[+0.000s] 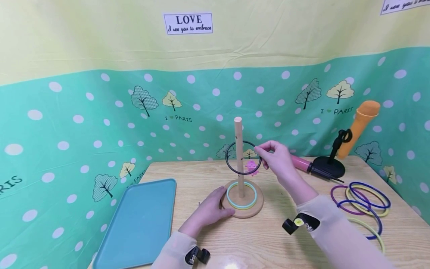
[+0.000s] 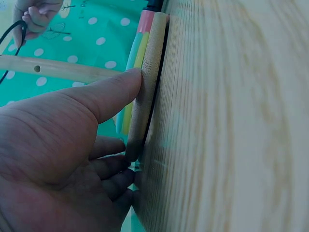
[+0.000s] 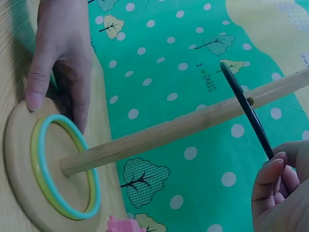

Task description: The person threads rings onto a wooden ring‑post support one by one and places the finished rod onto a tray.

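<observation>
A wooden ring-toss stand has an upright post [image 1: 239, 157] on a round base [image 1: 258, 209]. A light-blue ring [image 3: 47, 179] lies over a yellow ring [image 3: 36, 169] around the post's foot. My right hand [image 1: 277, 158] pinches a black ring [image 1: 229, 164] at its right edge, between thumb and fingertips. That ring is at about mid-post height and appears to go around the post. My left hand [image 1: 213, 207] holds the base by its left edge. In the left wrist view, its thumb [image 2: 116, 94] presses the rim from above while the fingers sit along the side.
To the left lies a blue tray [image 1: 141, 220]. Several loose rings [image 1: 364, 203] overlap at the right. Behind them are an orange toy microphone [image 1: 357, 129] on a black stand [image 1: 327, 168] and a pink pump-like tube [image 1: 301, 163]. A small pink figure [image 1: 252, 168] is behind the post.
</observation>
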`<control>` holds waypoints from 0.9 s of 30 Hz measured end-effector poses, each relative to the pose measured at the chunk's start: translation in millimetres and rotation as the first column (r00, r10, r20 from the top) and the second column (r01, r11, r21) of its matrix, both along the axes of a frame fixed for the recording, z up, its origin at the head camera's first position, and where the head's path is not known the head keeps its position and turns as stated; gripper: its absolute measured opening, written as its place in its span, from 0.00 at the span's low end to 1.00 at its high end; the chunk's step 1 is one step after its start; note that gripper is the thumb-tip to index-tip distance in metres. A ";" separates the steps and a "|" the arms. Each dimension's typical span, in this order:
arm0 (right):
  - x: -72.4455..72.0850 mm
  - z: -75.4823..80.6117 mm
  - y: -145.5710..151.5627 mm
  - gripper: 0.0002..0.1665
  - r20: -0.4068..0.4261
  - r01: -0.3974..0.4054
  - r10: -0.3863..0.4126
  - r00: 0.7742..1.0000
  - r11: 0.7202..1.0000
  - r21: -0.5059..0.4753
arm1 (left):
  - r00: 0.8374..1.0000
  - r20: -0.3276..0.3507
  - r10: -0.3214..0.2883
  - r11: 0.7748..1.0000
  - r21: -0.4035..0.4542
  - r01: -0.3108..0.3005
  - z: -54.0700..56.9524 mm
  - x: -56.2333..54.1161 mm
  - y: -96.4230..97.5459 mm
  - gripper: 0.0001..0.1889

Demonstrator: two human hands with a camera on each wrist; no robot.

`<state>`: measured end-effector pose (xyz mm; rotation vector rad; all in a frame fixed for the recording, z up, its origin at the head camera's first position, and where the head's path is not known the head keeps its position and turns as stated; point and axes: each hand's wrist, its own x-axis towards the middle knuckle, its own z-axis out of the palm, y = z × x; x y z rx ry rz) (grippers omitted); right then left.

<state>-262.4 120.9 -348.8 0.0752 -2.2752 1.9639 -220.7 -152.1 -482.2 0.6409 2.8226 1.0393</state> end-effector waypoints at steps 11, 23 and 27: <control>-0.3 -21.7 1.1 0.16 0.025 -0.008 0.008 1.000 1.000 0.000 | 1.000 0.022 0.009 1.000 0.004 -0.009 1.3 0.5 0.4 0.49; -1.6 -47.1 -1.9 0.12 0.019 -0.008 0.007 1.000 0.998 0.068 | 1.000 0.003 0.003 1.000 -0.005 -0.003 0.3 -0.3 0.5 0.48; -2.1 -55.2 -3.0 0.12 0.035 -0.016 0.013 0.999 0.997 0.081 | 1.000 -0.002 0.000 1.000 -0.005 0.000 -0.2 -0.8 0.7 0.48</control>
